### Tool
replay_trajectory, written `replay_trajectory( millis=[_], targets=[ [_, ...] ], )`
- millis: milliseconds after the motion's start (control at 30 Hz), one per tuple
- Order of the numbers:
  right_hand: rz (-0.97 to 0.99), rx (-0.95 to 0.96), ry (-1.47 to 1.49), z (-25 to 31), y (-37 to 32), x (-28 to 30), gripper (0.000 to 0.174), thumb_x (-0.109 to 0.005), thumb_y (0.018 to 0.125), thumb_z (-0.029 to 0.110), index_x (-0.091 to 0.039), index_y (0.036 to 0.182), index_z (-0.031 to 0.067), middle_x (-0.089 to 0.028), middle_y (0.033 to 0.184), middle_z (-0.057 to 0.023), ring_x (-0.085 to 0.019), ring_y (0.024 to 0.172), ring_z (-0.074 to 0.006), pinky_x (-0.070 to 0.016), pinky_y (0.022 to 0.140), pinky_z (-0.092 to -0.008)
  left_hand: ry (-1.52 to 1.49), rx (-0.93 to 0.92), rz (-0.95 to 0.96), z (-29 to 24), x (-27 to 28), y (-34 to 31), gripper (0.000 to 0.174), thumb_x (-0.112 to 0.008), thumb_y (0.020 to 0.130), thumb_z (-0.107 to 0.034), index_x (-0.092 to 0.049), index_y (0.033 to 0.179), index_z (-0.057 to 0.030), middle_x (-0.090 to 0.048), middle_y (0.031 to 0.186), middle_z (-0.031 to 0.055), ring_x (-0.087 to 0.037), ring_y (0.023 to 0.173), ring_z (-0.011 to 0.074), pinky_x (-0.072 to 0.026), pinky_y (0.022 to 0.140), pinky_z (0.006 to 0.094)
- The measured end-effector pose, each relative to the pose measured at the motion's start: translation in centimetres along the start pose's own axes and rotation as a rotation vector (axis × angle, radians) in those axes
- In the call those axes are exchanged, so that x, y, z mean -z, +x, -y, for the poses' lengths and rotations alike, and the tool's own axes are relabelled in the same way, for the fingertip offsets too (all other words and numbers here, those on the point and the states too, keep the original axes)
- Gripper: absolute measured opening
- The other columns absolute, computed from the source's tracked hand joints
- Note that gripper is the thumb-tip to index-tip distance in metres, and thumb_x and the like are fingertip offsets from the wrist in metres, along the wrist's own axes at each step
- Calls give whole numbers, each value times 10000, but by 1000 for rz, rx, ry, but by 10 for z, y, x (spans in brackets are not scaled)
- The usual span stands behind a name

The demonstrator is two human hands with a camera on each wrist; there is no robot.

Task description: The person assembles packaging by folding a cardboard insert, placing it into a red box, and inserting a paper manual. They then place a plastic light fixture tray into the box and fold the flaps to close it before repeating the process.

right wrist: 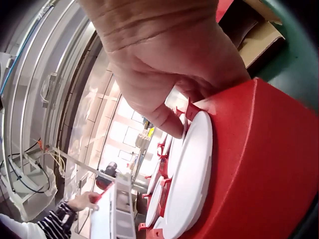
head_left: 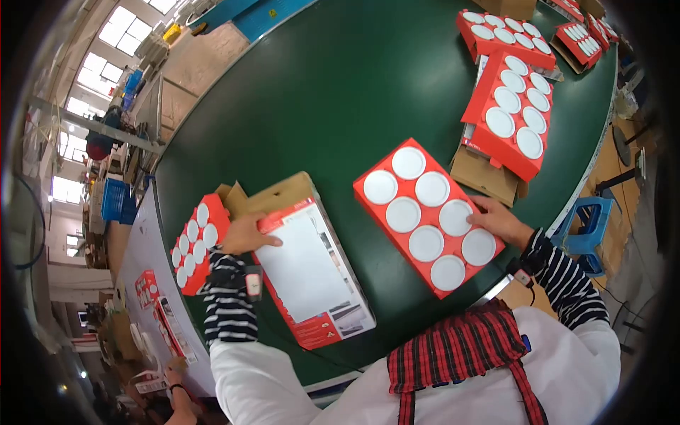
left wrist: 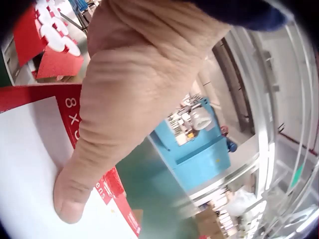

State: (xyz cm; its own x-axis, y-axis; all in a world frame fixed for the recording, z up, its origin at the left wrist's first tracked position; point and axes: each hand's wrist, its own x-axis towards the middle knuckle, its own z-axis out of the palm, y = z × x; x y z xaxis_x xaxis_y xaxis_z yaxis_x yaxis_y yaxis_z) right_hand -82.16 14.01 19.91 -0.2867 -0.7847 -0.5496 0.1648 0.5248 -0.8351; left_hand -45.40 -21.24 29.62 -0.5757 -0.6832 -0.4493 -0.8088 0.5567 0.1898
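My left hand [head_left: 244, 235] grips the upper left edge of a flat red-and-white printed carton [head_left: 308, 262], its thumb pressed on the large white panel. Brown cardboard flaps [head_left: 283, 193] stand open at the carton's far end. To the right, my right hand [head_left: 501, 221] holds the near right edge of a red card tray [head_left: 429, 216] set with two rows of white round discs. In the right wrist view, the thumb or a fingertip lies beside the nearest white disc [right wrist: 192, 174]. Most of the left fingers are hidden under the carton.
More red disc trays lie on the green table [head_left: 340, 92], one beside the left hand and several at the back right, over an open cardboard box [head_left: 485, 177]. A blue stool [head_left: 588, 227] stands past the right edge. Another person's hand [head_left: 175, 370] is at lower left.
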Motion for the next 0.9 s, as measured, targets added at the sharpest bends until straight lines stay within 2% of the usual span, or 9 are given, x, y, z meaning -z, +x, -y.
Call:
replay_trajectory(
  millis=[167,200,267,400,500,633,733,867,900],
  targets=[
    [35,-22,35,-11,19,9,429,-586,799,45,-518,1215,-35,-610,1090,-129,-611,941,-204,-512,823,-321,-37,-63,-366,-32,61,-134,612,-868,557,-308,-630,1019,17,-654,858,174,-634,822,319,-494,739,363],
    [71,-35,97,-13,22,12,415,-580,798,43,-524,1202,-32,-608,1091,-126,-612,941,-205,-513,823,-323,31,112,-467,-56,69,-163,562,-842,604,-291,-624,1024,12,-646,880,179,-624,826,323,-490,728,355],
    [85,-48,162,-16,22,16,405,-578,798,46,-531,1193,-28,-608,1091,-124,-612,943,-205,-515,819,-324,91,306,-564,-85,47,-196,512,-817,650,-273,-617,1029,7,-638,903,183,-614,830,328,-486,718,347],
    [111,-40,194,-16,19,23,384,-573,804,54,-541,1180,-20,-609,1089,-115,-611,955,-205,-514,823,-330,453,-67,-764,-126,-49,-214,347,-662,817,-145,-582,1143,-57,-596,1100,167,-556,1019,351,-441,857,403],
    [143,-25,113,-20,24,26,389,-572,807,55,-537,1186,-23,-608,1094,-112,-612,961,-208,-509,829,-328,397,-36,-890,-131,-107,-209,367,-598,821,-72,-573,1187,-82,-616,1052,136,-573,987,345,-446,847,453],
    [158,-8,-17,-12,24,23,397,-575,808,64,-534,1193,-26,-604,1106,-114,-610,964,-211,-505,831,-329,408,72,-817,-140,-99,-245,387,-562,820,-1,-585,1193,-98,-636,985,121,-607,893,306,-485,773,400],
    [208,22,35,-15,30,23,399,-576,814,83,-532,1192,-34,-607,1112,-121,-609,965,-209,-506,822,-323,355,171,-962,-135,-77,-283,439,-548,830,23,-593,1236,-137,-646,1007,113,-617,871,293,-488,749,384],
    [229,212,-508,17,15,21,420,-588,851,178,-520,1202,-42,-626,1078,-165,-611,979,-234,-498,825,-327,314,195,-877,-123,-68,-322,472,-534,814,67,-597,1240,-125,-644,1034,136,-627,880,302,-491,768,362],
    [130,278,-926,40,-2,12,435,-600,854,207,-523,1205,-40,-626,1070,-181,-611,971,-256,-495,821,-336,326,226,-877,-125,-66,-328,492,-527,800,88,-605,1232,-136,-639,1018,148,-626,877,307,-494,761,353]
  ],
)
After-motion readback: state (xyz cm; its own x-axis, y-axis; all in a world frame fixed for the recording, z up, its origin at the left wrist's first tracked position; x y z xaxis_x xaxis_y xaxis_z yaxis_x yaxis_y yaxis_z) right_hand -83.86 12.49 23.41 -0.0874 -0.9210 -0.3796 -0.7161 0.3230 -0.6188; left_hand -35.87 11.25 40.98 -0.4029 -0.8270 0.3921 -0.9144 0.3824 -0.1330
